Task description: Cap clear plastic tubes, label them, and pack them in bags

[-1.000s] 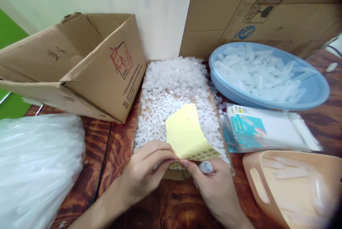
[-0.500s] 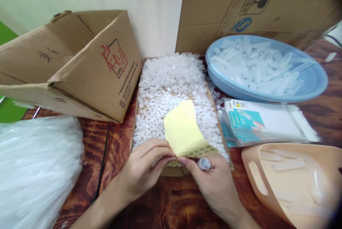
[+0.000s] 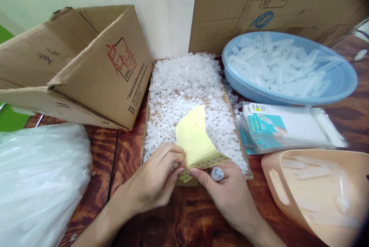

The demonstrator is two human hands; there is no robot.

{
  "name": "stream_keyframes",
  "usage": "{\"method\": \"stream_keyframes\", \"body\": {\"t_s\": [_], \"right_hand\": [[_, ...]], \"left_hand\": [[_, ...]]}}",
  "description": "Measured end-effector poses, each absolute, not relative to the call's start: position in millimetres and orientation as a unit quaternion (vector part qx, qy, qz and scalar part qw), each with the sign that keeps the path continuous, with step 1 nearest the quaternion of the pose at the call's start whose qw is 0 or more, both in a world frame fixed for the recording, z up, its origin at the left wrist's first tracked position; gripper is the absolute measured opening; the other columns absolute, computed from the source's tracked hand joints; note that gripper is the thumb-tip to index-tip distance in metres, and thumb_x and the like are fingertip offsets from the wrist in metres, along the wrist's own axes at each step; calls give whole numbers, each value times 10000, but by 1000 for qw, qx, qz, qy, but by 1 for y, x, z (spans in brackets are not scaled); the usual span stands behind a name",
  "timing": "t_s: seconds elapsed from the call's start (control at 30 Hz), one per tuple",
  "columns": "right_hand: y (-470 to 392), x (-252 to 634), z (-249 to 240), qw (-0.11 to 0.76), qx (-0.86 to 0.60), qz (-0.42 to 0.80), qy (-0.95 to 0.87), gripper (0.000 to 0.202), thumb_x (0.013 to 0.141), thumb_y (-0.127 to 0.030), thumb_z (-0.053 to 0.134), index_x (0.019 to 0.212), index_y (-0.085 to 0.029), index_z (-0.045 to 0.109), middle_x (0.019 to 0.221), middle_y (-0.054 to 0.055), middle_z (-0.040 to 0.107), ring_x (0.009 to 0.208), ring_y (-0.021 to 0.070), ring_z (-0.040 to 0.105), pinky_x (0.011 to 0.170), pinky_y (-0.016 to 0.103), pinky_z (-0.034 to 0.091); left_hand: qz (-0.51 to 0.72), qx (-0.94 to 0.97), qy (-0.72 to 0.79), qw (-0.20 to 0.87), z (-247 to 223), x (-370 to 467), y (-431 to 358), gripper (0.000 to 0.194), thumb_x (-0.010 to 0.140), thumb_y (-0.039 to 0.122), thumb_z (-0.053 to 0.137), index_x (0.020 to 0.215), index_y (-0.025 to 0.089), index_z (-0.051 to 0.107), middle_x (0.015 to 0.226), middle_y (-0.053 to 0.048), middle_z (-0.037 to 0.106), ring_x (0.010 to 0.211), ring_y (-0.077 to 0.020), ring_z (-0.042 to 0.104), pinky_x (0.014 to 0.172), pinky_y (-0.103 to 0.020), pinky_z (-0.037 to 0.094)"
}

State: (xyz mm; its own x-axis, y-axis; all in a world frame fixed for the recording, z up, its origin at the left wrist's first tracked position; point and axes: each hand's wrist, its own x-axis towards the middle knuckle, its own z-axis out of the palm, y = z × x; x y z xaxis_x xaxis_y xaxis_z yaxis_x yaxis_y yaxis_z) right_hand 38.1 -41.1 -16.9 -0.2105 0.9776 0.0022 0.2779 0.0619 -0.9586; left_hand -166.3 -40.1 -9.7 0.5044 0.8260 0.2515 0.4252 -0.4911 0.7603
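Note:
A yellow sheet of round dot stickers [image 3: 193, 136] is bent upward between my hands, with rows of dark dots along its lower edge. At its lower left corner, my left hand [image 3: 157, 176] pinches the edge with thumb and fingertips. My right hand [image 3: 227, 193] presses its thumb on the sheet while a small translucent plastic tube [image 3: 217, 174] pokes out from the same grip; most of the tube is hidden. Beneath the sheet lies a shallow cardboard tray [image 3: 248, 166] covered with many small white and translucent plastic pieces [image 3: 184, 78].
A cardboard box [image 3: 115, 82] stands open at the left, behind a bulging clear plastic bag [image 3: 40, 178]. On the right are a blue basin [image 3: 288, 99] of translucent tubes, a stack of printed packets [image 3: 291, 128] and a peach bin [image 3: 278, 187] holding several tubes.
The view has shifted slightly. My left fingers have moved a little at the sheet's corner, and more of its dotted underside shows below. Both hands keep their grip.

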Motion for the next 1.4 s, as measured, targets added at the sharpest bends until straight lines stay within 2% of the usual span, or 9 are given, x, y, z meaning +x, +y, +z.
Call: {"method": "stream_keyframes", "body": {"t_s": [0.2,0.27,0.33,0.4,0.5,0.6,0.73,1.03,1.4], "right_hand": [[-38,38,-16,346,-542,514,-568,563,888,-441,675,493,-241,327,452,-76,323,419,90,299,413,257,257],[-35,43,-17,343,-568,497,-559,553,897,-501,669,502,-238,384,441,-68,366,401,98,337,398,256,267],[-30,51,-17,373,-617,406,-562,444,879,-527,704,618,-209,539,509,-44,484,441,123,429,428,257,332],[-26,60,-15,437,-660,244,-561,321,878,-487,735,869,-176,657,728,22,633,592,172,559,547,284,439],[-23,68,-12,505,-623,64,-594,167,962,-287,658,1078,-166,660,1030,117,664,927,256,635,807,365,496],[-27,64,-11,461,-482,132,-733,182,976,-91,563,1113,-180,642,998,97,663,950,235,631,838,347,491],[-33,49,-19,363,-357,258,-821,245,963,-19,485,1106,-176,607,908,73,638,829,216,591,733,339,479],[-36,43,-23,340,-344,302,-821,218,980,-23,456,1060,-181,581,906,74,608,830,214,555,732,344,464],[-36,41,-24,344,-344,302,-820,239,979,-22,461,1091,-190,587,894,65,599,820,220,562,723,334,459]], "left_hand": [[330,780,392,358,-9,-166,-39,153,987,65,491,1043,206,478,1063,-64,519,1011,-182,533,888,-274,449],[344,763,402,371,-8,-165,-39,133,1000,80,479,1033,209,485,1066,-65,515,1016,-184,530,907,-281,445],[357,741,420,384,-6,-164,-39,113,1015,100,467,1015,210,496,1097,-72,520,1056,-188,528,952,-293,432],[368,717,437,400,-4,-163,-39,100,1029,126,465,999,210,510,1147,-82,523,1113,-195,522,1006,-309,415],[372,688,447,435,-1,-161,-41,93,1040,167,477,977,212,529,1185,-86,528,1151,-200,522,1039,-316,409],[378,667,435,472,3,-159,-42,98,1041,193,492,960,213,544,1184,-80,539,1147,-193,529,1022,-296,428],[382,656,417,500,5,-156,-43,71,1032,206,523,973,212,563,1196,-84,548,1184,-203,527,1041,-306,435],[375,660,421,497,0,-153,-44,50,1026,193,535,1001,213,574,1206,-104,565,1207,-230,536,1072,-372,444],[375,687,436,444,-2,-152,-46,59,996,155,557,1006,211,573,1199,-94,565,1190,-220,550,1050,-348,457]]}}
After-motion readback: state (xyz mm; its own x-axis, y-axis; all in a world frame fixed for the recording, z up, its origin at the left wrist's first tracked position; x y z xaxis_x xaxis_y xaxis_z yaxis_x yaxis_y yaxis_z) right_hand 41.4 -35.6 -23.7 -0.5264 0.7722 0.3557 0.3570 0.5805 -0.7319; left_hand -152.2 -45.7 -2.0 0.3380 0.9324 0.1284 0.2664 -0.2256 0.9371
